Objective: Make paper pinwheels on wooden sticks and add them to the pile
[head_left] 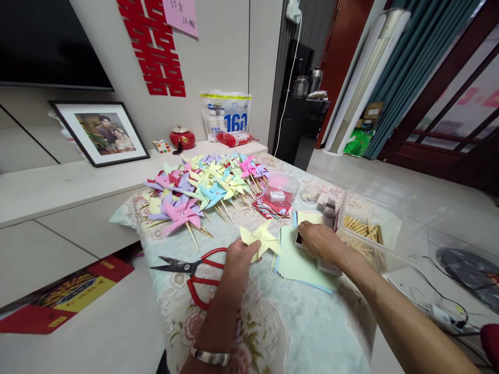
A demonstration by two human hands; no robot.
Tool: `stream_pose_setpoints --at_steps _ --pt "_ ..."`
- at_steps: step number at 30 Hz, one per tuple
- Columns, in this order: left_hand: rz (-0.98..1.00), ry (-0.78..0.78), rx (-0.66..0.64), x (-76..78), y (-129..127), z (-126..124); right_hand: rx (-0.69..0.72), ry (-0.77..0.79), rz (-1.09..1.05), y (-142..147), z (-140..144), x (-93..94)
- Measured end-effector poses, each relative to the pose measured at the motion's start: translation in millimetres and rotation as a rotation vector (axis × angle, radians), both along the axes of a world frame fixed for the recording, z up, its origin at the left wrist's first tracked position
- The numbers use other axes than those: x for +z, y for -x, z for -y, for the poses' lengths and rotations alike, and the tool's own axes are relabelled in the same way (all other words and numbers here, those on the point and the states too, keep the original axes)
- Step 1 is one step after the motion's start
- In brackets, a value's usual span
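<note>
We have before us a worktop (312, 322) spread with a pale floral cloth, and across its far part we see a heap of pinwheels (214, 192) in pink, lilac, blue, yellow and red, many with their sticks pointing towards us. At the right edge we find a clear plastic box (392, 223) with wooden sticks inside. Nearer the middle we see a stack of coloured paper (294, 267), pale green on top, its sheets slightly fanned. To its left we have red-handled scissors (191, 267) lying flat, blades a little apart and pointing left. Our left hand (238, 259) grips a yellow pinwheel (265, 240), thumb on top, holding it just above the worktop beside the paper's left edge. Our right hand (317, 240) is over the stack, fingers bent down at a small dark box (298, 240); its fingertips are hidden, so we cannot tell whether they grip anything.
</note>
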State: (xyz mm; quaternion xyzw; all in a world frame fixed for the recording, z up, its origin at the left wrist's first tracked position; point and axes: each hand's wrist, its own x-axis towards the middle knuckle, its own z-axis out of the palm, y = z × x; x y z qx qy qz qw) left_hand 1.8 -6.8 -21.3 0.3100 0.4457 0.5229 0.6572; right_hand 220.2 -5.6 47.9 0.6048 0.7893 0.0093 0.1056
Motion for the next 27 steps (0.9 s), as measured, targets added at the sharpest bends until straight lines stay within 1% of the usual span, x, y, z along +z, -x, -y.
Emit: stream_pose_setpoints --at_steps 6,9,14,18,20,24,25,27 --pt "-0.005 -0.011 -0.002 -1.7 -0.5 -0.5 -0.026 -0.032 -0.068 -3.6 3.2 9.4" --pt "-0.009 -0.013 -0.002 -1.8 -0.1 -0.1 -0.048 -0.056 -0.137 -5.4 3.3 11.9" --pt "-0.016 -0.003 0.009 -1.6 -0.6 0.4 -0.128 -0.1 -0.365 -5.4 5.5 14.1" --pt "-0.008 0.016 0.031 3.0 -2.3 1.3 -0.163 -0.098 -0.598 7.6 11.0 15.4" --pt "0.078 0.03 0.061 7.7 -1.9 1.6 -0.156 -0.09 -0.697 21.7 11.7 14.7" --pt "0.395 0.104 0.158 16.3 3.2 0.5 -0.169 -0.097 -0.8 56.3 3.0 6.0" --pt "0.45 0.114 0.181 17.5 4.6 0.0 -0.167 -0.1 -0.826 63.8 -0.6 2.1" --pt "0.489 0.109 0.197 18.8 6.1 -0.9 -0.168 -0.108 -0.861 75.5 -7.0 -6.9"
